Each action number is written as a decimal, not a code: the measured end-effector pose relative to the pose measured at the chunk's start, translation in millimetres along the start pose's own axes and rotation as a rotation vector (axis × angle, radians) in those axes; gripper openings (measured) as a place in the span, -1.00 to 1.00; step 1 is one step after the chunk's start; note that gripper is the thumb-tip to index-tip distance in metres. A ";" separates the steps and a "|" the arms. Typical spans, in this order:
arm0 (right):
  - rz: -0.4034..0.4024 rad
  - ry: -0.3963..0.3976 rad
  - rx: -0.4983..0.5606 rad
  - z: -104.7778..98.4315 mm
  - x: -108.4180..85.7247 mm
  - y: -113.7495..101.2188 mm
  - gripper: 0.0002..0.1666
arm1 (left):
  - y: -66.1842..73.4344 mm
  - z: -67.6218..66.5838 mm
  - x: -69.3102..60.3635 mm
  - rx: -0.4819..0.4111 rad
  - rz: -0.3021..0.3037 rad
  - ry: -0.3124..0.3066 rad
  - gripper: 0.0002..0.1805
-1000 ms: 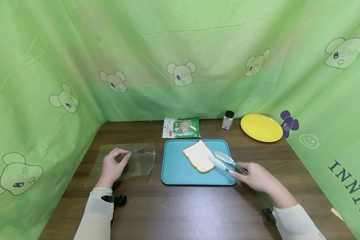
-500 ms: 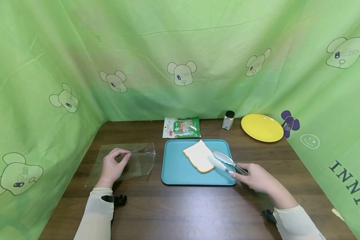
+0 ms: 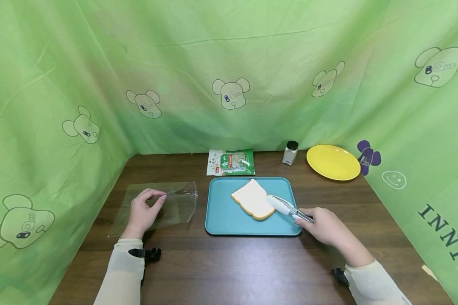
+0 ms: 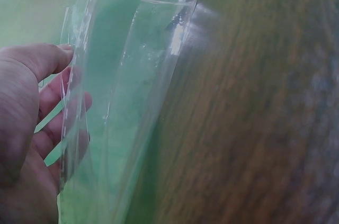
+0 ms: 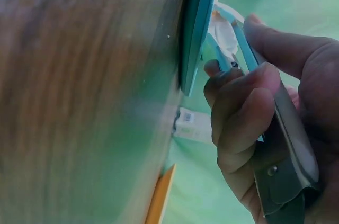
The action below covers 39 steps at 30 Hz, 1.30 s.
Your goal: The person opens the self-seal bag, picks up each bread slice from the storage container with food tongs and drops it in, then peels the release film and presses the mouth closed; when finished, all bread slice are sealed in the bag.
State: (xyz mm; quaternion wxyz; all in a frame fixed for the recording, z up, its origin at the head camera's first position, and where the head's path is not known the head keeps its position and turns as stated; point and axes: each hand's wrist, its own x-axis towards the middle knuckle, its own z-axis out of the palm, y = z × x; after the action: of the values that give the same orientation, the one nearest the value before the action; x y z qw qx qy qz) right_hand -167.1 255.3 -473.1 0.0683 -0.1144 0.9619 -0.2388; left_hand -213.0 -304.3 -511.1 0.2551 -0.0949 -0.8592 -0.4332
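On a blue tray (image 3: 221, 220) lies a slice of bread (image 3: 252, 198), white on top with a brown crust. My right hand (image 3: 323, 225) grips metal tongs (image 3: 293, 211) with pale tips, which meet the bread's right edge. In the right wrist view, fingers and thumb wrap the tongs' handle (image 5: 296, 150). Left of the tray, my left hand (image 3: 142, 212) pinches the upper layer of a clear plastic bag (image 3: 181, 205) and lifts it slightly. The left wrist view shows the bag's mouth (image 4: 143, 49) held apart, with the thumb on one side of the film.
Behind the tray lies a green and white packet (image 3: 230, 162). A small jar (image 3: 290, 153) with a black lid stands at the back right, beside a yellow plate (image 3: 333, 162). A green printed curtain (image 3: 191, 123) surrounds the brown wooden table (image 3: 229, 271).
The tongs' arms have come together at the bread's right edge, my right hand squeezing them. The bread has shifted slightly. My left hand and the bag keep their place.
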 end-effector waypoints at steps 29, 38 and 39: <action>-0.023 -0.035 0.306 -21.1 9.0 1.9 -0.32 | 1.1 -0.6 -0.2 0.001 -0.026 -0.010 -0.93; -0.022 -0.044 0.353 -28.6 10.5 -4.4 -0.32 | 1.4 -0.7 -0.7 -0.009 -0.021 -0.014 -0.94; -0.028 -0.041 0.357 -29.3 10.9 -5.3 -0.32 | 1.3 -0.7 -0.8 -0.011 -0.021 -0.015 -0.94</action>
State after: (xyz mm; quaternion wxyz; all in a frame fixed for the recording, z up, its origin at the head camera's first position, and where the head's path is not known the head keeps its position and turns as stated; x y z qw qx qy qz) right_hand -182.0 261.0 -445.7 0.1039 -0.1186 0.9009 -0.4044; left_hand -211.6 -304.0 -510.3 0.2438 -0.0906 -0.8596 -0.4398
